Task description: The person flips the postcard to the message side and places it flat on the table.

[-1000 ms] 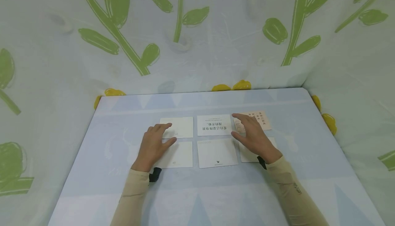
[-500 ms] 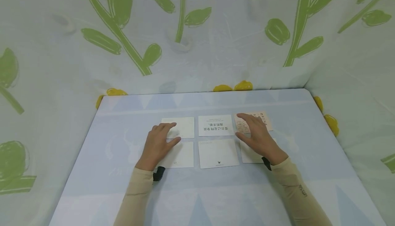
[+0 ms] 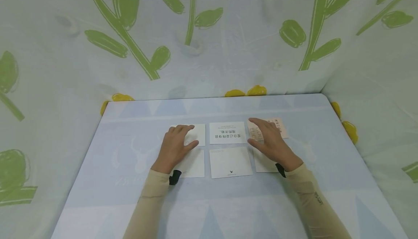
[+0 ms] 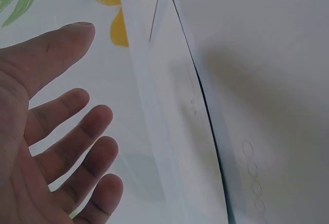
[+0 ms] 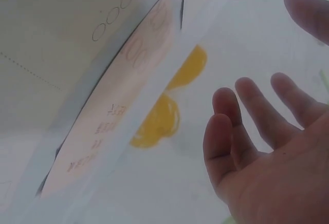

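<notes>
Several flat cards lie in two rows on the table. In the head view my left hand [image 3: 173, 147] hovers over the two left cards, the far-left white card [image 3: 198, 134] and the near-left white card [image 3: 195, 163], partly hiding both. My right hand [image 3: 271, 143] is above the pink printed card [image 3: 254, 130] and the near-right white card [image 3: 262, 163]. Between the hands lie a white card with dark lettering [image 3: 227, 132] and a white card with a small dark mark [image 3: 230, 161]. Both wrist views show fingers relaxed and slightly bent, holding nothing.
The pale blue patterned table [image 3: 202, 199] stretches around the cards. Behind it and at both sides hangs a white cloth [image 3: 225, 61] with green leaves and yellow flowers. A black strap [image 3: 175, 177] is at the left wrist.
My left hand has moved to the right across the left cards, covering more of the far-left one. My right hand has hardly moved. The cards lie as before.
</notes>
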The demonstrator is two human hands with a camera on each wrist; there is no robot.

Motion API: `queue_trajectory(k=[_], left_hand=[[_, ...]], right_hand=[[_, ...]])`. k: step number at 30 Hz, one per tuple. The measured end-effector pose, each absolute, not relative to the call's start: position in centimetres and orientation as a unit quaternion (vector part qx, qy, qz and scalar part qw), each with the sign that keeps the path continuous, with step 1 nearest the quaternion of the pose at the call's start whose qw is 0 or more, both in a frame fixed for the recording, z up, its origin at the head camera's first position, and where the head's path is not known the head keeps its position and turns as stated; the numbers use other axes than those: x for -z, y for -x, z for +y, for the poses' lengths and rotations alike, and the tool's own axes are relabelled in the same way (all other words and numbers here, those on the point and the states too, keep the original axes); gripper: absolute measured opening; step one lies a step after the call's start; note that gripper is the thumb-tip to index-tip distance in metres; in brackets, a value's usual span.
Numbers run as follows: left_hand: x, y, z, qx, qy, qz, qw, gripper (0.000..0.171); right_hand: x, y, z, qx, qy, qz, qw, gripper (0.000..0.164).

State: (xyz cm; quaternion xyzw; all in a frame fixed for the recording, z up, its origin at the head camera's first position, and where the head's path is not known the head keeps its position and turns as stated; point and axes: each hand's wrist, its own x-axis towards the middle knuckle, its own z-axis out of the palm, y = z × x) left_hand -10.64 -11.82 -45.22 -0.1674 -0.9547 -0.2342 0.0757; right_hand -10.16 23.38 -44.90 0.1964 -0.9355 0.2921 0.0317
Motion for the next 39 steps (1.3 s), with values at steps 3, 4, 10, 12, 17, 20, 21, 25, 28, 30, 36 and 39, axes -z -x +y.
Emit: queue_trajectory(k=[3, 4, 10, 12, 17, 20, 21, 25, 28, 30, 36, 39], left_hand=[[45.3, 11.0, -11.2, 0.233, 0.169, -0.955, 0.074, 0.054], [45.3, 11.1, -11.1, 0.234, 0.17, -0.955, 0.072, 0.055], [45.7, 11.7, -10.0, 0.238, 0.176, -0.954, 0.056, 0.055], [45.6, 11.9, -9.8, 0.239, 0.178, -0.953, 0.053, 0.055], [45.4, 12.4, -9.0, 0.235, 0.182, -0.954, 0.043, 0.057], [45.4, 12.7, -8.6, 0.227, 0.186, -0.955, 0.033, 0.058], [45.4, 12.8, -8.4, 0.224, 0.188, -0.956, 0.029, 0.059], [45.6, 13.1, -8.0, 0.217, 0.196, -0.956, 0.017, 0.059], [45.9, 13.4, -7.7, 0.208, 0.197, -0.958, 0.013, 0.06], [46.1, 13.6, -7.6, 0.2, 0.196, -0.96, 0.015, 0.061], [46.5, 14.2, -7.3, 0.197, 0.189, -0.962, 0.008, 0.062], [46.6, 14.4, -7.2, 0.198, 0.185, -0.963, 0.0, 0.062]], right_hand=[[45.0, 10.3, 23.3, -0.291, -0.202, -0.935, 0.031, 0.074], [45.1, 10.4, 23.3, -0.291, -0.202, -0.935, 0.031, 0.074], [44.8, 10.6, 23.0, -0.29, -0.192, -0.937, 0.016, 0.076], [44.8, 10.8, 22.8, -0.291, -0.186, -0.939, 0.007, 0.076], [44.8, 11.2, 22.5, -0.289, -0.178, -0.941, -0.014, 0.078], [44.9, 11.7, 22.1, -0.285, -0.177, -0.942, -0.023, 0.079], [45.0, 11.8, 22.0, -0.284, -0.176, -0.942, -0.027, 0.08], [45.0, 12.2, 21.4, -0.283, -0.168, -0.943, -0.043, 0.082], [44.9, 12.4, 21.0, -0.277, -0.168, -0.945, -0.052, 0.084], [44.7, 12.6, 20.7, -0.272, -0.168, -0.946, -0.055, 0.084], [44.6, 13.1, 20.3, -0.273, -0.169, -0.946, -0.052, 0.081], [44.6, 13.3, 20.2, -0.278, -0.172, -0.944, -0.054, 0.081]])
